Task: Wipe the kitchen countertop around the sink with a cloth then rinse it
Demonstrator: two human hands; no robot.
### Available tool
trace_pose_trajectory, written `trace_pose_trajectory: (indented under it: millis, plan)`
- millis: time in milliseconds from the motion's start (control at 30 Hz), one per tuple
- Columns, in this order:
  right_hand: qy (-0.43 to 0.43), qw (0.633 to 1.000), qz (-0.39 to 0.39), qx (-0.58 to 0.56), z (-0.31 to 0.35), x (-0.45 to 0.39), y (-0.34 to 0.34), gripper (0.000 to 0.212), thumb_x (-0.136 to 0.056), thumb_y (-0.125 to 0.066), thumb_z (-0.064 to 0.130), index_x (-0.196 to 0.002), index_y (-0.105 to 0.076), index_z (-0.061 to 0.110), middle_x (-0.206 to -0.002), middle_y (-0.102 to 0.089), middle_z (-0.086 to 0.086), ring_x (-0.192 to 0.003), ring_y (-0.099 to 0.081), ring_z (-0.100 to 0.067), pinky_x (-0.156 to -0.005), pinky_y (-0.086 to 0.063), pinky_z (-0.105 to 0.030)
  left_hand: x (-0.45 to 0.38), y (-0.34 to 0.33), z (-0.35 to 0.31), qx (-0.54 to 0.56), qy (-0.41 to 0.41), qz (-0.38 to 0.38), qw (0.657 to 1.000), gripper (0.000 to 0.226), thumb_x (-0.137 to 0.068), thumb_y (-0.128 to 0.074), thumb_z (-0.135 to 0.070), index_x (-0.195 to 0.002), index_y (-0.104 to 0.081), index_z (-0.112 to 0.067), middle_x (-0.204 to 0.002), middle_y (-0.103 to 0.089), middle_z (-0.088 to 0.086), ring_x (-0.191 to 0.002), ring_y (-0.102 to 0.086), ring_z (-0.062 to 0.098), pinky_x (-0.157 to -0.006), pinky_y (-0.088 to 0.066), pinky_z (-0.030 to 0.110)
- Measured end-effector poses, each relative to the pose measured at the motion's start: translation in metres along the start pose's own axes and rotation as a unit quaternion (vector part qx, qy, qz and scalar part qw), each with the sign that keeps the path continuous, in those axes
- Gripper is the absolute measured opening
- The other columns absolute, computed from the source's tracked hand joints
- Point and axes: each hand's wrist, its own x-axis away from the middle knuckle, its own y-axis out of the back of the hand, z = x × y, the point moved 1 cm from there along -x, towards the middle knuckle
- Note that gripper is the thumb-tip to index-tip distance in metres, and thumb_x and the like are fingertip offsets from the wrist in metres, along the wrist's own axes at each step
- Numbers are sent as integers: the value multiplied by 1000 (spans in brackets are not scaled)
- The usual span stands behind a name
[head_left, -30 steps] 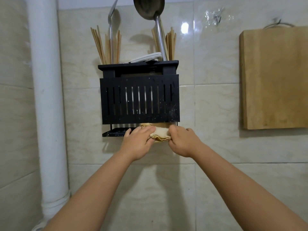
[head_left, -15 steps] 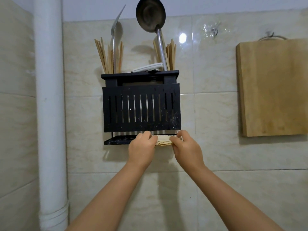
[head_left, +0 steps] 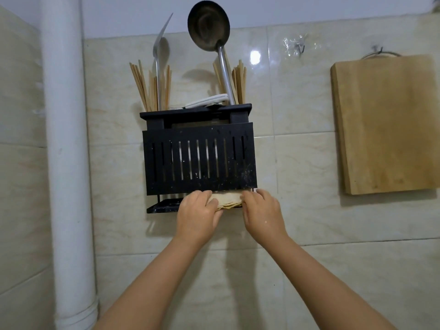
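Left hand: raised to the lower shelf of the rack; its fingers are curled round the left end of the cloth, which is gripped there.
Right hand: raised beside the left one; the right end of the cloth is held by its curled fingers and thumb.
Cloth: a folded, pale yellowish cloth, seen between the two hands; it is laid on the bottom shelf, just under the slatted front of the rack, and its layered edges are turned toward the camera.
Rack: a black rack fixed to the tiled wall, with a slatted front panel flecked with pale marks and an open shelf beneath.
Chopsticks: wooden sticks are stood upright in the left of the rack's top; a second bundle is stood at the right.
Ladle: a dark metal ladle is stood bowl-up at the right side of the rack.
Spatula: a metal spatula is stood among the left chopsticks.
Pipe: a white pipe is run vertically down the wall, left of the rack.
Cutting board: a wooden board is hung on the wall, well apart to the right.
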Motion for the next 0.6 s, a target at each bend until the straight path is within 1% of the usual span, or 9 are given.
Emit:
trace_pose_trajectory:
  millis: [67, 167, 267, 300, 333, 367, 433, 500, 600]
  plan:
    - [-13, 1000, -9, 23, 3, -2, 3, 14, -59, -55, -1, -60, -56, 13, -53, -58, 1, -60, -59, -24, -53, -38, -23, 2, 4, -1, -34, 14, 5, 999, 28, -51, -88, -28, -62, -70, -11, -66, -62, 5, -57, -59, 23, -49, -46, 27]
    - [-20, 998, -45, 44, 2, 1, 5, 19, -52, -65, -2, -54, -56, 14, -56, -59, 2, -72, -46, -20, -61, -22, -28, -2, 5, -3, -61, 10, 20, 998, 25, -51, -89, -27, -58, -70, -13, -55, -57, 1, -49, -54, 20, -43, -40, 23]
    - [-14, 998, -42, 40, 5, 4, 5, 23, -51, -77, -1, -58, -62, 15, -66, -62, 0, -75, -47, -19, -69, -23, -29, -7, 2, 3, -59, 23, 33, 997, 23, -49, -90, -16, -57, -70, -11, -50, -58, 2, -44, -54, 21, -40, -38, 21]
    - [-11, 999, -17, 40, 7, 3, 7, 23, -50, -79, 3, -61, -64, 16, -68, -63, 1, -74, -53, -20, -72, -25, -30, -7, 2, 6, -47, 34, 45, 997, 20, -55, -88, -15, -65, -71, -10, -56, -63, 4, -50, -58, 23, -43, -42, 24]
    - [-13, 999, 4, 50, 7, 2, 6, 24, -51, -80, 6, -66, -66, 17, -72, -65, 1, -76, -58, -20, -76, -26, -31, -6, 3, 7, -26, 46, 58, 997, 17, -68, -80, -18, -80, -72, -8, -70, -68, 7, -64, -63, 25, -52, -47, 29]
    - [-21, 997, 31, 60, 8, 2, 6, 25, -56, -79, 8, -77, -69, 16, -81, -68, 1, -83, -61, -21, -82, -28, -34, -5, 4, 6, -5, 71, 79, 994, 22, -83, -67, -22, -101, -68, -9, -91, -69, 9, -85, -63, 27, -68, -48, 33]
    - [-45, 991, 116, 39, 9, 4, 8, 38, -77, -63, 10, -115, -60, 13, -117, -62, -3, -115, -51, -24, -103, -21, -43, 0, 4, 4, -13, 84, 144, 986, 37, -96, -43, -27, -131, -45, -14, -126, -55, 4, -117, -49, 23, -96, -36, 35]
    - [-56, 980, 191, 27, 8, 8, 12, 49, -91, -43, 13, -139, -35, 14, -143, -39, -2, -136, -27, -22, -112, -6, -49, 9, 8, 0, -14, 90, 179, 980, 48, -97, -38, -24, -143, -24, -17, -144, -37, 1, -133, -33, 19, -110, -22, 38]
    - [-60, 971, 228, 25, 6, 14, 24, 56, -93, -40, 15, -145, -20, 17, -152, -22, -2, -142, -13, -20, -114, -4, -50, 22, 14, -2, -21, 98, 200, 975, 58, -97, -39, -22, -147, -11, -19, -154, -17, 2, -142, -13, 19, -115, -11, 42]
